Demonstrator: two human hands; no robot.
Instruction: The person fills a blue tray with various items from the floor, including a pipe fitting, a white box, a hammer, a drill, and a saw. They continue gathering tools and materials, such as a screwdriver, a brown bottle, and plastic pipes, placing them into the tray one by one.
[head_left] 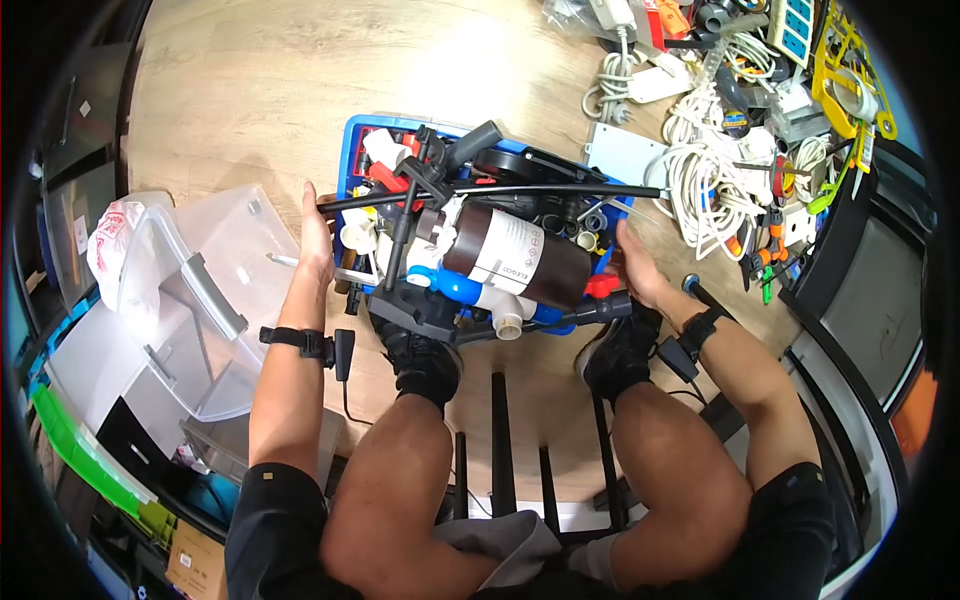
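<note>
A blue bin (352, 150) heaped with mixed parts is between my two hands, above the floor by my shoes. My left hand (317, 238) grips its left end, with the thumb up along the side. On the right end my right hand (643, 268) has hold of it; most of its fingers are hidden. Atop the heap lies a dark brown bottle (570, 268) with a white label. Around it are a black rod (540, 190), a black stand-like frame (412, 310), a blue and white pipe-like piece (455, 287) and red clamp-like parts (385, 178).
Coiled white cables (700, 190), a power strip (793, 30) and a yellow plastic frame (850, 75) crowd the right side. At left stand a clear plastic box (205, 350) and a white plastic bag (120, 260). Black bars (502, 450) run between my legs.
</note>
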